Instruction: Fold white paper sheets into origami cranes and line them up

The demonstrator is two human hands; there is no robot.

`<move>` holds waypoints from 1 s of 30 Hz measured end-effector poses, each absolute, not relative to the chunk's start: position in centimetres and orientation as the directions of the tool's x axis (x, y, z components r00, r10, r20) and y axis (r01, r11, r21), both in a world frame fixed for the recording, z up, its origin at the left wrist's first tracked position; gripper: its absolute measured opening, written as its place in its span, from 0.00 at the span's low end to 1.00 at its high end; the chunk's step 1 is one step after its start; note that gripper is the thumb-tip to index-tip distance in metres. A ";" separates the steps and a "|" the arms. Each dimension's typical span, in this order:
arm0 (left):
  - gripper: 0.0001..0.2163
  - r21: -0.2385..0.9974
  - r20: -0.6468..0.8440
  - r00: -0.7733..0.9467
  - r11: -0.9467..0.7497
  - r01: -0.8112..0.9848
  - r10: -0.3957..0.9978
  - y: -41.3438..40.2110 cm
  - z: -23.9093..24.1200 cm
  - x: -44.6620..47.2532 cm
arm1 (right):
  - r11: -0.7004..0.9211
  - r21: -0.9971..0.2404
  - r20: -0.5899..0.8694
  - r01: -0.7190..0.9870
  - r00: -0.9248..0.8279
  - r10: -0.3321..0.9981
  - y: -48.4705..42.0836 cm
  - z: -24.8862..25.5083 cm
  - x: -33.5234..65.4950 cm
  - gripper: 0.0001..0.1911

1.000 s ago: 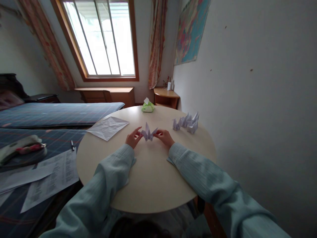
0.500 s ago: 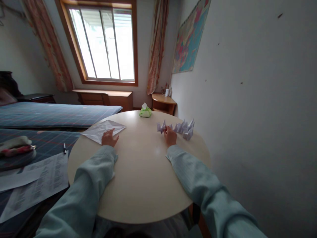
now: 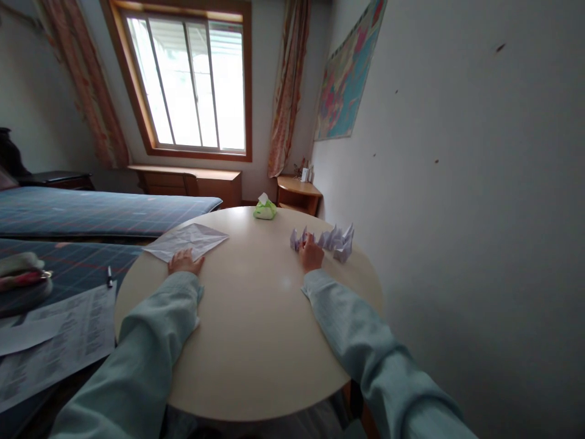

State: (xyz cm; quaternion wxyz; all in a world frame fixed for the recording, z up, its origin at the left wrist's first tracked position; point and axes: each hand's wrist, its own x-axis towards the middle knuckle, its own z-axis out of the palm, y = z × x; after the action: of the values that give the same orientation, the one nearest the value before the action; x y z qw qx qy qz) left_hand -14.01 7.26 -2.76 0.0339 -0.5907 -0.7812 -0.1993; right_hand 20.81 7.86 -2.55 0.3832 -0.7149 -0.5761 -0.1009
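A creased white sheet of paper (image 3: 194, 236) lies flattened at the left of the round table (image 3: 256, 341). My left hand (image 3: 185, 262) lies open on its near edge, fingers spread. Over on the right side, several small pieces of folded white paper (image 3: 343, 241) stand in a row. My right hand (image 3: 311, 253) has its fingers pinched on a folded paper piece (image 3: 296, 239) at the left end of that row. The hand hides part of it and of the pieces behind.
A green tissue pack (image 3: 264, 208) sits at the table's far edge. On the left, printed sheets (image 3: 59, 347), a pen (image 3: 109, 277) and a pouch (image 3: 22, 277) lie beside a plaid bed (image 3: 100, 210). The white wall (image 3: 457, 244) rises close on the right.
My left hand has moved left and lies flatter on the sheet's near edge. My right hand stays at the folded pieces. The view has shifted slightly.
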 end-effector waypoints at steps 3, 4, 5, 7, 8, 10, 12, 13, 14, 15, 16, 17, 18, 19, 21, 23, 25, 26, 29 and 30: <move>0.24 0.272 0.268 -0.306 0.233 0.934 0.914 7.6 -3.1 -14.4 | -0.048 -0.427 0.585 0.903 0.316 0.747 7.9 -2.6 20.8 0.16; 0.24 0.268 0.264 -0.302 0.231 0.935 0.916 7.7 -3.1 -14.5 | -0.049 -0.426 0.584 0.903 0.316 0.748 7.9 -2.6 20.9 0.16; 0.24 0.263 0.259 -0.297 0.229 0.937 0.919 7.8 -3.2 -14.6 | -0.052 -0.426 0.578 0.903 0.316 0.752 7.9 -2.6 20.9 0.16; 0.23 0.255 0.253 -0.291 0.226 0.940 0.923 7.9 -3.3 -14.7 | -0.065 -0.424 0.562 0.903 0.319 0.763 7.9 -2.6 20.9 0.17; 0.23 0.252 0.255 -0.290 0.226 0.941 0.923 7.9 -3.3 -14.7 | -0.071 -0.421 0.553 0.904 0.317 0.770 7.9 -2.5 20.9 0.17; 0.23 0.246 0.258 -0.288 0.225 0.943 0.922 7.9 -3.3 -14.7 | -0.076 -0.419 0.530 0.905 0.312 0.788 7.7 -2.3 20.9 0.17; 0.23 0.242 0.255 -0.285 0.224 0.944 0.924 7.8 -3.3 -14.6 | -0.082 -0.423 0.506 0.903 0.310 0.805 7.6 -2.1 20.9 0.17; 0.23 0.241 0.247 -0.283 0.224 0.944 0.927 7.8 -3.2 -14.6 | -0.090 -0.423 0.495 0.901 0.314 0.810 7.5 -2.1 20.9 0.17; 0.23 0.240 0.235 -0.286 0.229 0.943 0.929 7.7 -3.1 -14.5 | -0.105 -0.422 0.486 0.900 0.323 0.812 7.5 -2.0 20.9 0.17; 0.23 0.238 0.222 -0.290 0.237 0.942 0.931 7.7 -3.1 -14.5 | -0.124 -0.418 0.482 0.900 0.335 0.810 7.4 -2.0 20.9 0.17; 0.23 0.235 0.211 -0.295 0.245 0.941 0.932 7.6 -3.0 -14.4 | -0.146 -0.411 0.478 0.900 0.349 0.806 7.5 -1.9 21.0 0.17; 0.23 0.231 0.204 -0.298 0.250 0.940 0.932 7.6 -3.0 -14.4 | -0.169 -0.404 0.474 0.899 0.364 0.802 7.5 -1.9 21.1 0.17; 0.23 0.227 0.201 -0.300 0.253 0.940 0.933 7.6 -2.9 -14.4 | -0.194 -0.401 0.468 0.895 0.382 0.797 7.5 -1.9 21.3 0.17; 0.23 0.226 0.204 -0.300 0.253 0.941 0.932 7.6 -2.9 -14.4 | -0.217 -0.400 0.461 0.890 0.400 0.792 7.6 -1.9 21.5 0.17; 0.23 0.227 0.214 -0.297 0.248 0.942 0.931 7.6 -2.9 -14.3 | -0.250 -0.406 0.446 0.879 0.429 0.785 7.7 -1.9 22.0 0.17; 0.23 0.230 0.209 -0.301 0.253 0.940 0.930 7.5 -2.8 -14.3 | -0.260 -0.415 0.441 0.872 0.443 0.780 7.8 -1.9 22.3 0.16; 0.23 0.229 0.195 -0.307 0.261 0.938 0.931 7.5 -2.8 -14.2 | -0.253 -0.428 0.446 0.868 0.446 0.776 7.8 -1.9 22.7 0.16; 0.23 0.227 0.191 -0.308 0.263 0.938 0.932 7.5 -2.7 -14.2 | -0.245 -0.439 0.450 0.865 0.447 0.773 7.9 -1.9 22.8 0.16; 0.23 0.225 0.192 -0.306 0.261 0.939 0.933 7.4 -2.6 -14.2 | -0.222 -0.485 0.463 0.846 0.463 0.755 7.9 -1.9 23.2 0.14; 0.23 0.227 0.193 -0.307 0.262 0.938 0.932 7.4 -2.6 -14.2 | -0.214 -0.501 0.469 0.838 0.472 0.747 7.9 -2.0 23.3 0.14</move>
State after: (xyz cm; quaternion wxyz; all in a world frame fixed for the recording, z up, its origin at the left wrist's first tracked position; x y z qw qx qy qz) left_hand -14.15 7.38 -2.63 0.0104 -0.5884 -0.7944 -0.1504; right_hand 23.26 7.91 -1.96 0.3640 -0.7767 -0.5102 -0.0627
